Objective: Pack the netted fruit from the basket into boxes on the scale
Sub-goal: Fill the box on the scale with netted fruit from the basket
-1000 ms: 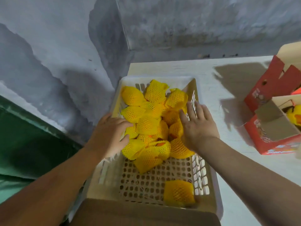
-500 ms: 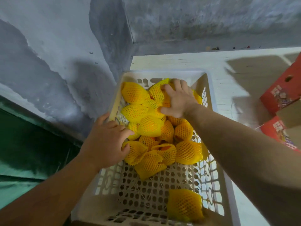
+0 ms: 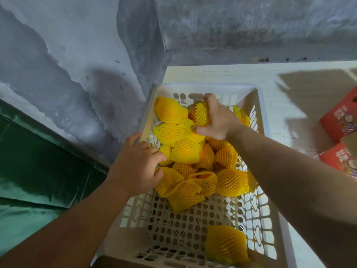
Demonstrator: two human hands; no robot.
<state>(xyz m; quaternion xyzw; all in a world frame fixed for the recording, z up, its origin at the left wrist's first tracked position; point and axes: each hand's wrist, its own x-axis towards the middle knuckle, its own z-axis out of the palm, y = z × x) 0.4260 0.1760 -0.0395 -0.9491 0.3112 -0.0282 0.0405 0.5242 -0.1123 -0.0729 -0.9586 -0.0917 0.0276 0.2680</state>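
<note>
**Both hands in basket, most fruit not yet packed**

R hand (image 3: 216, 120) is curled round one fruit in yellow foam net (image 3: 201, 116) at the far end of the white perforated plastic basket (image 3: 260, 105), thumb underneath, fingers over the top. L hand (image 3: 135, 167) is dug into the pile's left edge w/ fingers bent over a netted fruit (image 3: 166, 151); looks like a grip but palm side is hidden.

Approx a dozen+ netted fruits (image 3: 229, 181) sit heaped in the far half of the basket. One lone netted fruit (image 3: 226, 242) lies at the near right corner. Near half of the basket floor is otherwise bare mesh.

Red printed cardboard boxes (image 3: 342, 122) stand at the right edge of the white table (image 3: 212, 74), well apart from the basket. Scale not visible; box contents can't be seen.

Judgement: early-to-mid stage. Plenty left to move, many trips to go.
</note>
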